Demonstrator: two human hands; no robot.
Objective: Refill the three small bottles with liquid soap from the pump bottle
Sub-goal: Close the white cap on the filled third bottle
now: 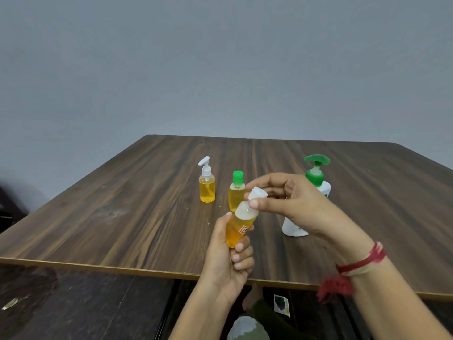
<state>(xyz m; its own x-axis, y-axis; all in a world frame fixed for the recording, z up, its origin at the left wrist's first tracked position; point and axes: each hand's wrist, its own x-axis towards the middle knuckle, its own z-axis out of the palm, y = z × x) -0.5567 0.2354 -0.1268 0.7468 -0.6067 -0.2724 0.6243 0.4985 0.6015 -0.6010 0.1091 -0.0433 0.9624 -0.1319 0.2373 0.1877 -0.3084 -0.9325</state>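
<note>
My left hand (226,251) grips a small bottle (241,223) of orange liquid, tilted toward the right, above the table's near part. At its neck my right hand (289,200) pinches a white cap (257,192); whether the cap touches the neck I cannot tell. A small bottle with a white pump (207,182) stands upright further back on the left. Beside it stands a small bottle with a green cap (236,192), partly behind the held one. The white pump bottle with a green pump head (316,173) stands at the right, mostly hidden by my right hand.
The wooden table (122,217) has its near edge just below my hands and a grey wall behind it. A red thread band is on my right wrist (360,263). Dark floor and a small card (282,304) lie below the edge.
</note>
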